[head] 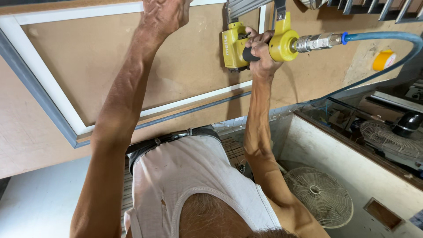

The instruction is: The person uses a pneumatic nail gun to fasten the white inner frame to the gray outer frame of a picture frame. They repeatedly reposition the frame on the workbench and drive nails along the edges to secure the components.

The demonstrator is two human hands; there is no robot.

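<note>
Head view: our right hand (261, 52) is wrapped around the black grip of a yellow nailer (255, 43), fingers closed tight on it, its nose set against the white frame (53, 94) on the brown board (110, 57). Our left hand (161, 15) lies on the board near the frame's top strip, fingers mostly cut off by the picture's edge, so we cannot tell how far they are spread; it seems to hold nothing.

We judge the nailer heavy for its size, hard and stiff, best held at the dark grip where the hand is now. The blue hose (387, 39) coupled to its rear looks springy and likely to tug at the tool.

The frame strips look thin and light, and might shift unless pressed flat.

Around us: a yellow tape roll (384, 60) lies on the board to the right, beyond the hose. Two fans (319, 196) stand below, well apart from the work. The hose loop is the one thing near enough to get in the way.
</note>
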